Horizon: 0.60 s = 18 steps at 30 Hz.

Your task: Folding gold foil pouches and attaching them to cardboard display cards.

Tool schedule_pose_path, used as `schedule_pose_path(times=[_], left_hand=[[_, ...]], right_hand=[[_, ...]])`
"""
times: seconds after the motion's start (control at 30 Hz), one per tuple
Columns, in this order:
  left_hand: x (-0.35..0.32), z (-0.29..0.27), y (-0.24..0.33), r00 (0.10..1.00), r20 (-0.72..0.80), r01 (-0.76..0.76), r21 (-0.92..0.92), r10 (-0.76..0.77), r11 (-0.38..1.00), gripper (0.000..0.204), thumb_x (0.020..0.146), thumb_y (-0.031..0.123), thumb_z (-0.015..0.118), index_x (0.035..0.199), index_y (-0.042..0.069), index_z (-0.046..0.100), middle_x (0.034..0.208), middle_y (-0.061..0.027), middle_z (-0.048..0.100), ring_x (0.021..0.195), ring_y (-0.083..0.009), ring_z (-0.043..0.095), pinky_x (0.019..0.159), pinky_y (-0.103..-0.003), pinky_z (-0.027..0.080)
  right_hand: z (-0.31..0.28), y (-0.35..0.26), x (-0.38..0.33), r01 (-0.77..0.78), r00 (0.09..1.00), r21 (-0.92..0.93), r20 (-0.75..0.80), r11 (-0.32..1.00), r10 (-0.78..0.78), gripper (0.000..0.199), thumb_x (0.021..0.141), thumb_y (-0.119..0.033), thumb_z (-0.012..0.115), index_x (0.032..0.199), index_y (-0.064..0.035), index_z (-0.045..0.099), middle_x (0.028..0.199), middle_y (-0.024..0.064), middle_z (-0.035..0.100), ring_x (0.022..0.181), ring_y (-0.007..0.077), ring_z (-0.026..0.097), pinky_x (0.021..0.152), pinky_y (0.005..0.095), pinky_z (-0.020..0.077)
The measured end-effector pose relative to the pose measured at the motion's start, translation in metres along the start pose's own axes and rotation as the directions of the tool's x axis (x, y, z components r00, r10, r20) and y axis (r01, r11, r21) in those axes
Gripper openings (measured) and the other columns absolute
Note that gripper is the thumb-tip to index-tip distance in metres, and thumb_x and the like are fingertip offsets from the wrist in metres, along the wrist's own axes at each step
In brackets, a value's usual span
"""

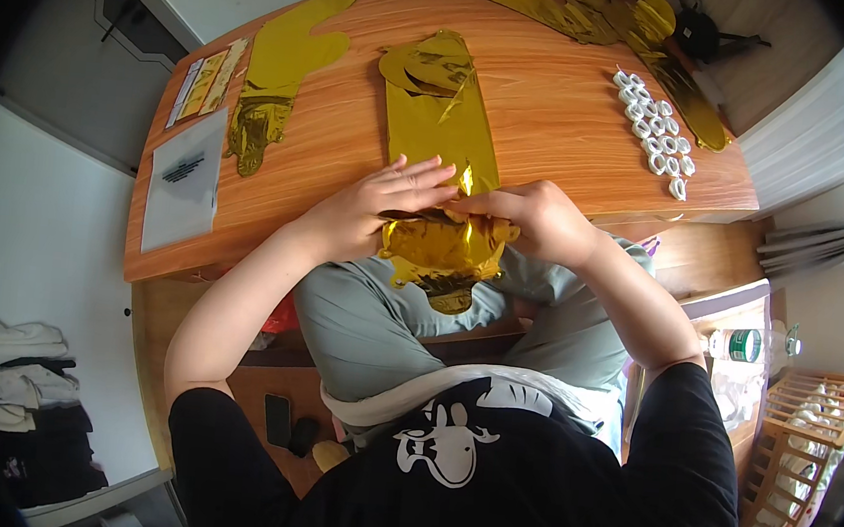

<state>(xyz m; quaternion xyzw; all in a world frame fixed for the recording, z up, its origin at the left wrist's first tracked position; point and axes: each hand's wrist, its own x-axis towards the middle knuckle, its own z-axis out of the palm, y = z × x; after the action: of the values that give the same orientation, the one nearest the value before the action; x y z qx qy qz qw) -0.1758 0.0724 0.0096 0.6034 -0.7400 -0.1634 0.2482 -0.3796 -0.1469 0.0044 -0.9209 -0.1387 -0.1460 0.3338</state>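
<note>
A flat gold foil balloon (434, 129) lies across the table's front edge, its crinkled near end hanging over my lap. My left hand (392, 201) rests on the foil at the edge, its fingers stretched out toward the right. My right hand (537, 216) is closed, thumb and forefinger pinching the foil beside the left fingertips. The exact pinch point is partly hidden by the fingers. At the balloon's far end a rounded part is folded over and creased.
Another gold foil balloon (285, 56) lies left on the wooden table (323, 134), near a clear bag (185, 183) and printed cards (205, 82). More gold foil (565, 10) spreads along the back. Several small white coils (655, 128) stand in rows at right. A phone (278, 420) lies below.
</note>
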Motion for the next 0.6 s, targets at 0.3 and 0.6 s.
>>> schedule_pose_path(times=[0.3, 0.6], left_hand=[[0.002, 0.008, -0.011, 0.868, -0.191, 0.322, -0.483, -0.457, 0.814, 0.027, 0.098, -0.002, 0.059, 0.123, -0.002, 0.067, 0.12, -0.0099, 0.072, 0.109, -0.0143, 0.066, 0.096, -0.031, 0.052], [0.029, -0.013, -0.02, 0.769, -0.031, 0.505, -0.582, -0.638, 0.637, 0.032, 0.103, 0.019, 0.066, 0.127, -0.001, 0.063, 0.114, -0.0124, 0.073, 0.105, -0.014, 0.068, 0.083, -0.032, 0.058]], right_hand=[[-0.003, 0.009, 0.029, -0.414, 0.896, 0.45, 0.048, 0.791, 0.441, 0.032, 0.095, 0.003, 0.065, 0.127, 0.0022, 0.063, 0.104, 0.0077, 0.074, 0.101, 0.0129, 0.068, 0.09, 0.0299, 0.0546], [-0.018, 0.02, 0.065, -0.694, 0.701, 0.44, 0.233, 0.569, 0.674, 0.031, 0.095, -0.03, 0.074, 0.11, -0.0023, 0.073, 0.081, 0.0049, 0.069, 0.065, 0.0104, 0.057, 0.054, 0.0302, 0.0479]])
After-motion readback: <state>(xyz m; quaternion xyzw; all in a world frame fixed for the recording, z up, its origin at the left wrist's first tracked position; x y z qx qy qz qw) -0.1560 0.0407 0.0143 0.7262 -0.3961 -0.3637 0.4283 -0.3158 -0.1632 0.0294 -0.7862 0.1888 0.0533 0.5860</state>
